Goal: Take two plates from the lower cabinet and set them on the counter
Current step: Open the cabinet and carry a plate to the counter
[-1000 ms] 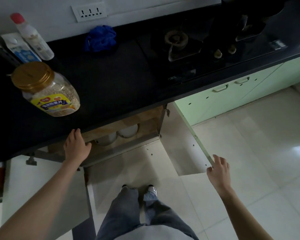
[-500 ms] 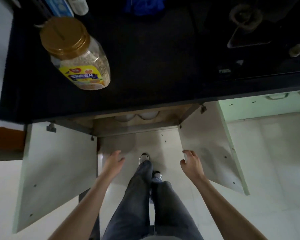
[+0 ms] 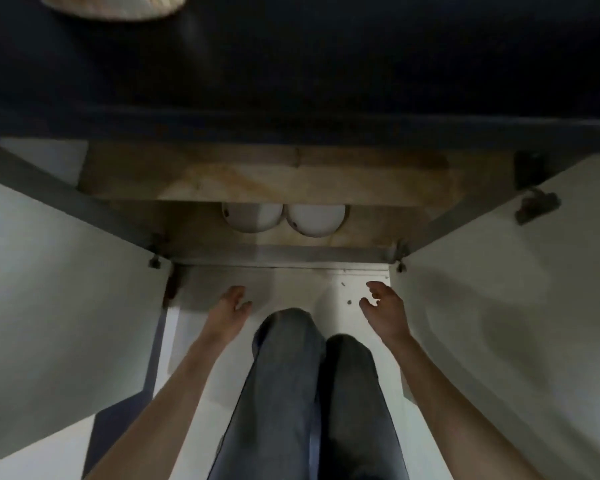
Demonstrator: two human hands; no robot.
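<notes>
Two white plates sit side by side on the wooden floor of the open lower cabinet (image 3: 201,233): the left plate (image 3: 252,218) and the right plate (image 3: 316,220), their far halves hidden under a wooden shelf edge. My left hand (image 3: 231,306) hovers empty in front of the cabinet sill, fingers relaxed. My right hand (image 3: 383,306) hovers to the right of my knees, fingers loosely curled, holding nothing. Both hands are short of the plates. The black counter (image 3: 291,64) fills the top of the view.
Both cabinet doors stand wide open: the left door (image 3: 59,306) and the right door (image 3: 506,306) flank my arms. My legs in grey trousers (image 3: 302,393) sit between my hands. The base of a jar (image 3: 118,5) shows on the counter at top left.
I have lowered and come closer to the cabinet; the plates now show more fully. Both hands left the door edges and came in front of the opening.
</notes>
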